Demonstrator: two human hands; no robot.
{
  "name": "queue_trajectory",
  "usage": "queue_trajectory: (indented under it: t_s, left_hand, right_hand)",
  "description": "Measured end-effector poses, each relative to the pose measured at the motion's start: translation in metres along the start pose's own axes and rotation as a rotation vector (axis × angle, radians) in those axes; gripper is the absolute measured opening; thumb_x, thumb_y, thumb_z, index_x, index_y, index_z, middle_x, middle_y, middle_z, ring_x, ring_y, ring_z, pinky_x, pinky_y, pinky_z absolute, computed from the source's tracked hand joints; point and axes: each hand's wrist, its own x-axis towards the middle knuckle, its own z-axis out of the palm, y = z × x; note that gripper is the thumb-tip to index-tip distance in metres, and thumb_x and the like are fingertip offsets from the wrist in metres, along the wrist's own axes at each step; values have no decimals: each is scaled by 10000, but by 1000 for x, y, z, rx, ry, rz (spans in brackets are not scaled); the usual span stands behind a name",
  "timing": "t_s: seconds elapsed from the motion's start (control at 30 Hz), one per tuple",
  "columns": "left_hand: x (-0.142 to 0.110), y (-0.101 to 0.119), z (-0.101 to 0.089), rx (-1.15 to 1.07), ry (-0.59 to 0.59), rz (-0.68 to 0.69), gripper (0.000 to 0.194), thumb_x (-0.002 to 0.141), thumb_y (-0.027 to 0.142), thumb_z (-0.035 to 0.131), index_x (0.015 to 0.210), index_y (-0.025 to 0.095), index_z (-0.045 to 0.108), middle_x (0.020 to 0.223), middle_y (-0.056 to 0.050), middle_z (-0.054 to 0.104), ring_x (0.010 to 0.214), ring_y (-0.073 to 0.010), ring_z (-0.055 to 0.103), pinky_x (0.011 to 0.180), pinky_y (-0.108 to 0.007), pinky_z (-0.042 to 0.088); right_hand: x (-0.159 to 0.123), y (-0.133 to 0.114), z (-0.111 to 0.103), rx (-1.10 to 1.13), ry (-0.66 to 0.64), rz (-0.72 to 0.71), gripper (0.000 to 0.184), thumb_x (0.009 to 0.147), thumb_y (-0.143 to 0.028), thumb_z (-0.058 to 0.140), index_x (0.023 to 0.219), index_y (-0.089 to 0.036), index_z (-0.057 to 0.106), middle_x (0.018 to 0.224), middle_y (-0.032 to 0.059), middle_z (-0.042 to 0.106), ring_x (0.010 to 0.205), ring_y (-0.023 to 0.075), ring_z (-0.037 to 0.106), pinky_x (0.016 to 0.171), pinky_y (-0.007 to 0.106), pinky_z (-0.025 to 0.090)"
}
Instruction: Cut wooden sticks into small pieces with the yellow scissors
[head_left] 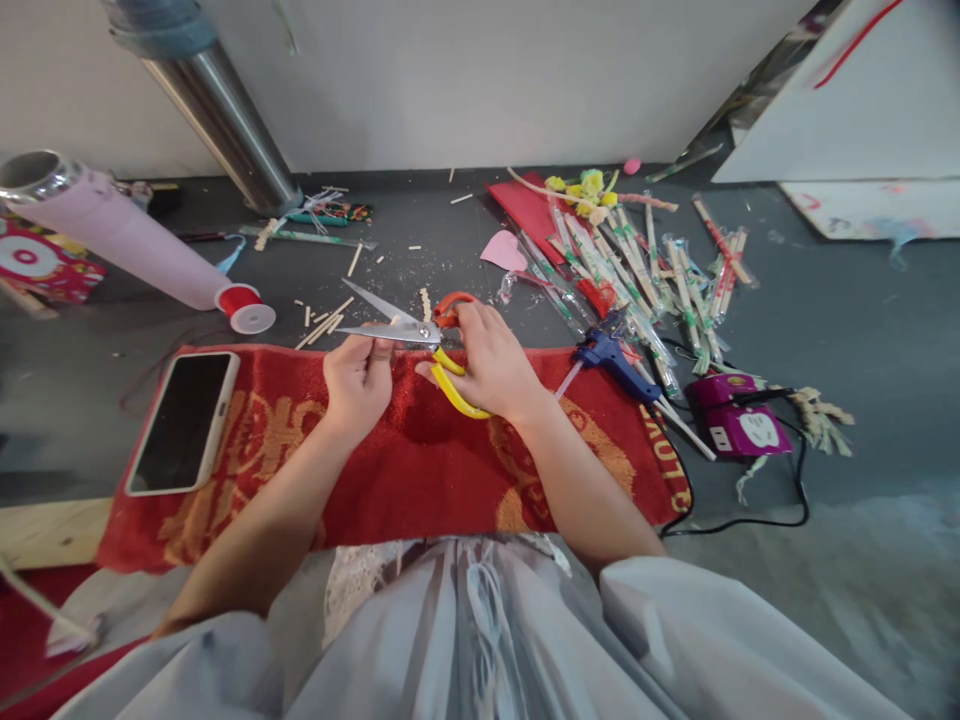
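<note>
Cutting step, apparently: right hand [491,360] holds the scissors [424,332], spread, over the red towel's [435,480] far edge. Left hand [358,378] is pinched just beside, contents unclear; next snip likely needs it steady, clear.

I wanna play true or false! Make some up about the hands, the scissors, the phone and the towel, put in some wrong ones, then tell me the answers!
1. The right hand is holding the scissors. True.
2. The scissors are closed tight. False: their blades are spread apart.
3. The left hand is close to the blades. True.
4. The phone lies on the towel. True.
5. The phone is lit up. False: it is dark.
6. The towel is plain blue. False: it is red with orange-tan patterns.
</note>
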Motion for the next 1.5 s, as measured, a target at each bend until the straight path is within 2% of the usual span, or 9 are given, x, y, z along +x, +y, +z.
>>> queue_trajectory:
  t_s: [0.13, 0.4, 0.63, 0.8, 0.93, 1.0, 1.17, 1.37, 1.5]
  left_hand:
    - [0, 4, 2, -67, 19, -6, 476, 980, 482, 418, 636, 173, 533, 533, 29, 518, 460, -66, 446, 463, -203, 324]
    - [-3, 4, 2, -102, 65, -28, 457, 977, 476, 442, 647, 170, 525, 508, 53, 448, 443, -52, 397, 459, -201, 305]
    - [-8, 6, 5, -213, 84, -106, 424, 975, 480, 442, 680, 187, 528, 511, 46, 476, 426, -65, 413, 425, -213, 319]
    - [-3, 8, 1, -84, 21, -170, 493, 945, 576, 434, 642, 193, 504, 519, 44, 470, 450, -70, 421, 464, -218, 360]
    - [1, 11, -3, -29, -13, -172, 515, 960, 552, 412, 599, 192, 485, 501, 34, 498, 456, -74, 454, 491, -223, 387]
    - [0, 8, -4, -51, -16, -184, 471, 968, 527, 411, 653, 197, 528, 523, 21, 546, 456, -84, 477, 492, -237, 397]
    - [-3, -2, -7, -53, -28, -192, 316, 961, 497, 437, 936, 227, 598, 589, 12, 625, 457, -119, 509, 505, -275, 411]
    - [4, 2, -12, 100, -64, -75, 398, 967, 446, 428, 684, 211, 580, 640, -15, 630, 530, -125, 539, 548, -274, 410]
    - [6, 3, -11, 125, -75, -41, 415, 976, 429, 408, 663, 209, 571, 656, -12, 629, 539, -118, 534, 554, -262, 407]
  right_hand:
    - [-1, -2, 1, 49, 13, -9, 633, 845, -745, 440, 1078, -158, 484, 1040, 159, 617, 998, 290, 560, 893, 470, 456]
    - [-3, -10, 6, 96, 14, -6, 619, 827, -717, 497, 1108, -167, 462, 1068, 150, 586, 1020, 286, 538, 905, 474, 436]
    - [-3, -19, 9, 160, -70, -16, 606, 824, -685, 517, 1121, -163, 436, 1082, 149, 575, 1041, 286, 540, 922, 463, 437]
    - [-2, -17, 3, 104, -76, 46, 599, 801, -670, 556, 1119, -170, 469, 1107, 161, 589, 1067, 301, 538, 964, 468, 425]
    - [-1, -16, -3, 119, -92, 70, 587, 800, -654, 573, 1109, -162, 489, 1104, 164, 604, 1058, 300, 549, 943, 474, 444]
    - [-1, -16, -4, 123, -94, 77, 599, 798, -667, 573, 1102, -157, 496, 1101, 163, 608, 1063, 298, 555, 931, 469, 452]
    - [0, -17, -7, 153, -79, 70, 633, 805, -709, 537, 1108, -155, 506, 1114, 165, 613, 1071, 285, 568, 935, 459, 451]
    - [0, -19, -8, 156, -86, 88, 620, 804, -692, 560, 1112, -156, 511, 1107, 157, 622, 1062, 283, 580, 922, 457, 458]
    - [0, -18, -7, 154, -82, 94, 628, 800, -688, 569, 1110, -144, 517, 1092, 160, 629, 1053, 284, 588, 927, 456, 459]
